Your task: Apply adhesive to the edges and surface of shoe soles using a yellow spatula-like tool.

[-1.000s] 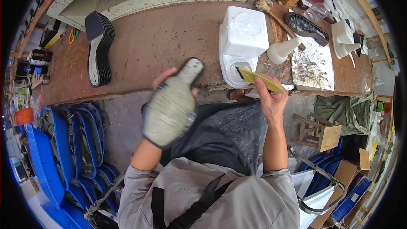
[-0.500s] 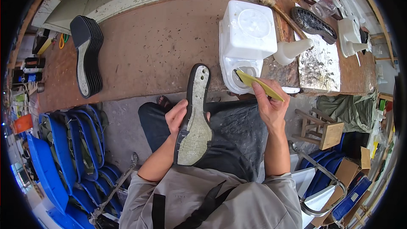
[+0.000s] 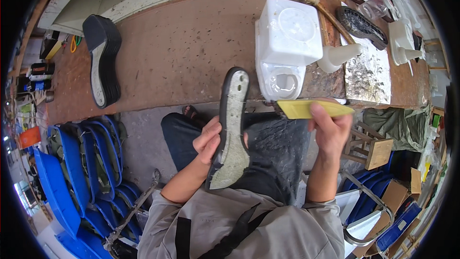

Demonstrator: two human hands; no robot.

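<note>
My left hand (image 3: 208,139) grips a shoe sole (image 3: 233,115) by its side, above my lap. The sole has a black rim and a pale, fibrous grey face turned up, with small holes near its narrow end. My right hand (image 3: 330,127) pinches a yellow flat-handled brush (image 3: 306,110), held level to the right of the sole and apart from it. Its dark bristle end points left. Just beyond the brush, a white plastic glue dispenser (image 3: 290,31) stands at the table's edge, its round open cup (image 3: 283,84) facing me.
A stack of soles (image 3: 103,60) lies on the brown table (image 3: 182,43) at the left. Right of the dispenser are a white nozzle bottle (image 3: 339,57), a mallet (image 3: 330,14), a stained sheet (image 3: 366,74) and a black sole (image 3: 362,26). Blue trays (image 3: 57,182) and a wooden stool (image 3: 376,153) flank me.
My right hand has drawn the brush out of the dispenser's cup, toward me and to the right, turning it level. The sole in my left hand has shifted slightly right.
</note>
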